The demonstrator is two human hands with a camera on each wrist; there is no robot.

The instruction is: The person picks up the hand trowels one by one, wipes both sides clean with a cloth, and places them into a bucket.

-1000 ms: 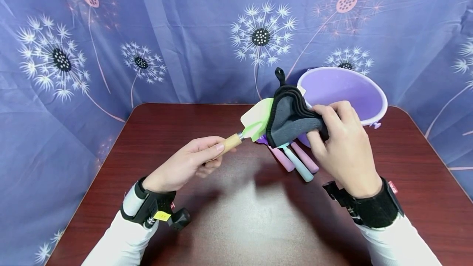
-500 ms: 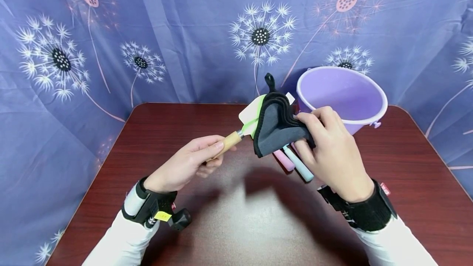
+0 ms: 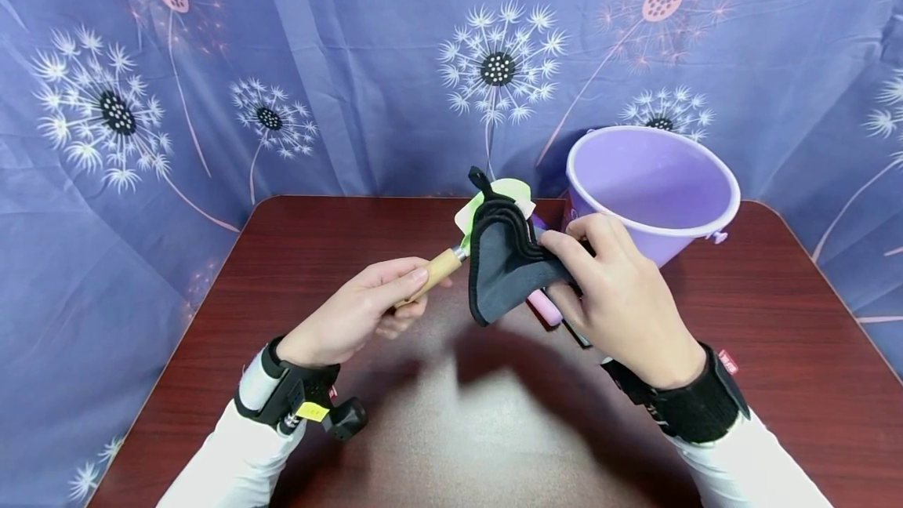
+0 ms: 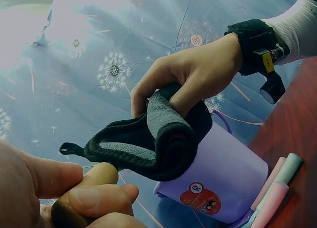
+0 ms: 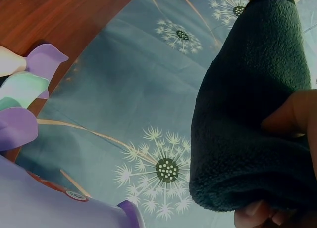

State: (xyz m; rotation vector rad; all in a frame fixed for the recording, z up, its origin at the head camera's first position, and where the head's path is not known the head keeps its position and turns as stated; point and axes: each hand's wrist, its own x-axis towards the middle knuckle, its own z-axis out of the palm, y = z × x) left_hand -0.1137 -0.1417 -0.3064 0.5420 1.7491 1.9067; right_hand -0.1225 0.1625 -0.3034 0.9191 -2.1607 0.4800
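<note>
In the head view my left hand (image 3: 370, 308) grips the wooden handle of a small garden trowel (image 3: 442, 266), its green and white blade tilted up to the right. My right hand (image 3: 621, 288) pinches a folded dark grey cloth (image 3: 504, 265) with black edging and a hanging loop. The cloth hangs in front of the trowel blade and hides much of it. From the left wrist view, the folded cloth (image 4: 163, 139) sits just beyond the trowel handle (image 4: 101, 176). The right wrist view shows fingers and thumb holding the bunched cloth (image 5: 247, 104).
A purple bucket (image 3: 652, 179) stands at the table's back right. Beside it lie pink and teal-handled tools, such as a pink handle (image 3: 545, 308), partly hidden by the cloth; purple and mint blades (image 5: 47, 65) show in the right wrist view. A patterned curtain (image 3: 353, 61) backs the table.
My right hand has moved left and slightly toward me with the cloth, from beside the bucket to in front of the trowel blade. The left hand and the trowel handle stay nearly still.
</note>
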